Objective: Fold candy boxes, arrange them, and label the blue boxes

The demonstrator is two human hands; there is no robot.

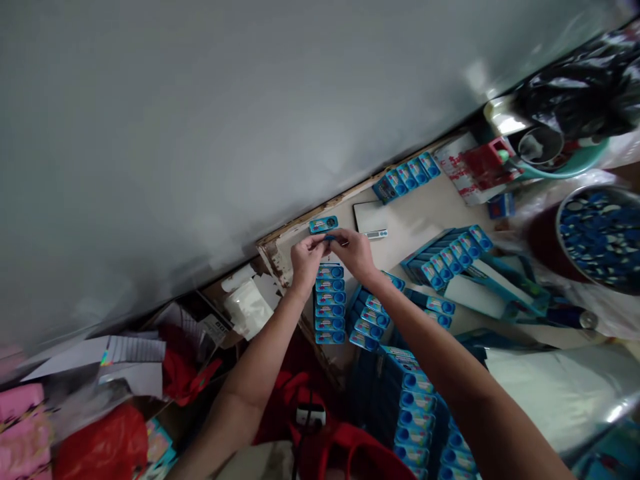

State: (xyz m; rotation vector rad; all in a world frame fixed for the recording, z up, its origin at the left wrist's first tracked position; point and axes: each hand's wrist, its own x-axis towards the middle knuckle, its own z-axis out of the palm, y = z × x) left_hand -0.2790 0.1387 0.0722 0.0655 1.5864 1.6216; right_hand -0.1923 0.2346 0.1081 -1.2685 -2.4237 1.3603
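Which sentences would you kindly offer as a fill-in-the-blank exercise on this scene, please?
The left hand and right hand hold a small ____ piece.
The round container holds many blue and ____ bits.
A black plastic bag lies in the picture's upper ____ corner.
Missing words: blue; white; right.

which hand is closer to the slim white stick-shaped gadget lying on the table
The right hand: it is just left of the slim white stick-shaped gadget in the picture. The left hand is farther left, beyond the right one.
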